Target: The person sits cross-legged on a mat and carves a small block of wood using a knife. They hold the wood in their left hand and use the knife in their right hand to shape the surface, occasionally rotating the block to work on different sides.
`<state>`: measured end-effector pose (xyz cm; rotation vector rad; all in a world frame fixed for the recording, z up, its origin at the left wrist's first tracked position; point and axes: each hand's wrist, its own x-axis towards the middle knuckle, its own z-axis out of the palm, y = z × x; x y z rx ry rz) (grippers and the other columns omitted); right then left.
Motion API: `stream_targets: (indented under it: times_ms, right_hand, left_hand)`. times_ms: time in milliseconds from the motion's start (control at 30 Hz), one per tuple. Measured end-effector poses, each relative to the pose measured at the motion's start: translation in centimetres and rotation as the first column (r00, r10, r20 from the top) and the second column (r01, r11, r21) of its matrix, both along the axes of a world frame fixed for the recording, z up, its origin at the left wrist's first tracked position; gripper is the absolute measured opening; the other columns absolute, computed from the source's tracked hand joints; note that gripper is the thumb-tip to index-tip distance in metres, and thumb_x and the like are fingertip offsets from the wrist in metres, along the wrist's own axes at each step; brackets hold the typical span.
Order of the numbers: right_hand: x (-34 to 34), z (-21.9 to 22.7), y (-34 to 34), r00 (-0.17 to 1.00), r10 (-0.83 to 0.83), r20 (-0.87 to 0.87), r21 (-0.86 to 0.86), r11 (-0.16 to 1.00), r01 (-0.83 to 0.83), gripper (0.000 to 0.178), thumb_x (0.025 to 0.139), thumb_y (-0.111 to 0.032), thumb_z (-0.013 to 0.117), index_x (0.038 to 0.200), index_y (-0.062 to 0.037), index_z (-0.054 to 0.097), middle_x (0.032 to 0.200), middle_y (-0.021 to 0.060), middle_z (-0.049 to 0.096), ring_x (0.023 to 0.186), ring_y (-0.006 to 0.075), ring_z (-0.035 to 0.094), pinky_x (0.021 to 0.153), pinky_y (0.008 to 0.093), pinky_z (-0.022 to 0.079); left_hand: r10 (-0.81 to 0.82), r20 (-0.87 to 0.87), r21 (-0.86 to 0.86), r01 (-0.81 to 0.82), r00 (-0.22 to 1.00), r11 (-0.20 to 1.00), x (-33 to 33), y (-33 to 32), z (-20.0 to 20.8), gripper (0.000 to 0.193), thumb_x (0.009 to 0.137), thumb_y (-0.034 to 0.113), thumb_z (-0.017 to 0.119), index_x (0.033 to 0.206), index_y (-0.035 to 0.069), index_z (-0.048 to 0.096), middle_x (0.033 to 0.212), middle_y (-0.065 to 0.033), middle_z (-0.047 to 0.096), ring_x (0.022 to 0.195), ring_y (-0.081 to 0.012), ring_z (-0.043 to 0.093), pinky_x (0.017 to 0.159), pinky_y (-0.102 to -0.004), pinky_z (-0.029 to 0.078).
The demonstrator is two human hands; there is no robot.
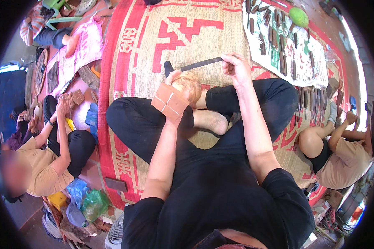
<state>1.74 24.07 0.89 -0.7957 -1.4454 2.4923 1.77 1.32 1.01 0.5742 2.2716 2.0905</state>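
Observation:
My left hand is raised above my crossed legs and mostly hidden by a square reddish-brown block. Pale lines cross the middle of the block, and I take the hand to be holding it from behind. Just beyond lies a rounded, pale yellow-brown lump, its kind unclear. My right hand, up and to the right, pinches one end of a thin dark strip. The strip runs straight across to the left, toward a dark piece by the left fingertips; whether these two join cannot be told.
A red-and-straw patterned mat spreads under me. At the right, a white cloth bears several dark-handled tools, with more tools below it and a green fruit beyond. Co-workers sit left and right.

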Motion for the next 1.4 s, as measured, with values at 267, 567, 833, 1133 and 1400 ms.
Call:
stream_targets:
  times_ms: [267, 567, 833, 1133, 1400]
  right_hand:
    - [-0.1, -0.7, -0.5, 0.999, 0.046, 0.027, -0.025, 0.999, -0.045, 0.012, 0.077, -0.012, 0.067, 0.071, -0.0093, 0.057, 0.057, 0.0013, 0.059, 0.042, 0.0076, 0.054, 0.040, 0.0181, 0.041]
    - [-0.2, -0.9, -0.5, 0.998, 0.063, 0.006, -0.055, 0.997, -0.063, 0.009, 0.081, -0.009, 0.063, 0.075, -0.0079, 0.056, 0.058, 0.0017, 0.058, 0.044, 0.0086, 0.053, 0.041, 0.0194, 0.042]
    - [-0.3, -0.8, -1.2, 0.997, 0.005, -0.076, -0.088, 0.996, -0.012, 0.008, 0.078, -0.007, 0.066, 0.076, -0.0073, 0.059, 0.060, 0.0017, 0.060, 0.046, 0.0079, 0.055, 0.043, 0.0179, 0.043]
    - [-0.9, 0.2, -2.7, 0.979, 0.010, -0.203, -0.167, 0.985, -0.044, 0.008, 0.076, -0.002, 0.067, 0.076, -0.0056, 0.060, 0.060, 0.0003, 0.056, 0.048, 0.0065, 0.051, 0.044, 0.0177, 0.040]
    - [-0.5, 0.6, -0.8, 0.981, 0.057, -0.183, -0.118, 0.990, -0.080, 0.009, 0.075, 0.001, 0.066, 0.078, -0.0053, 0.061, 0.060, 0.0006, 0.056, 0.049, 0.0067, 0.051, 0.047, 0.0187, 0.040]
  left_hand:
    - [-0.002, 0.066, 0.061, -0.002, 0.998, 0.998, 0.1, 0.1, -0.3, 0.067, 0.077, 0.024, 0.066, 0.132, 0.001, 0.037, 0.124, -0.0124, 0.045, 0.119, -0.0224, 0.041, 0.102, -0.0371, 0.031]
    - [-0.034, 0.080, 0.125, 0.024, 0.996, 0.992, 0.2, 0.3, -0.2, 0.065, 0.079, 0.023, 0.067, 0.132, 0.001, 0.037, 0.122, -0.0119, 0.046, 0.116, -0.0212, 0.044, 0.099, -0.0365, 0.035]
    - [0.015, -0.026, 0.064, -0.013, 1.000, 0.998, 0.3, 0.2, -0.5, 0.051, 0.080, 0.019, 0.067, 0.122, 0.003, 0.044, 0.121, -0.0117, 0.048, 0.115, -0.0218, 0.045, 0.101, -0.0372, 0.032]
    - [0.043, -0.055, 0.082, -0.039, 0.998, 0.996, 0.2, 0.7, -0.3, 0.029, 0.083, 0.014, 0.063, 0.109, 0.006, 0.053, 0.115, -0.0109, 0.053, 0.117, -0.0236, 0.044, 0.102, -0.0399, 0.030]
    - [0.081, -0.126, 0.061, -0.074, 0.989, 0.995, -0.3, 0.6, -0.7, 0.016, 0.083, 0.013, 0.064, 0.094, 0.005, 0.058, 0.109, -0.0110, 0.056, 0.110, -0.0215, 0.049, 0.098, -0.0389, 0.035]
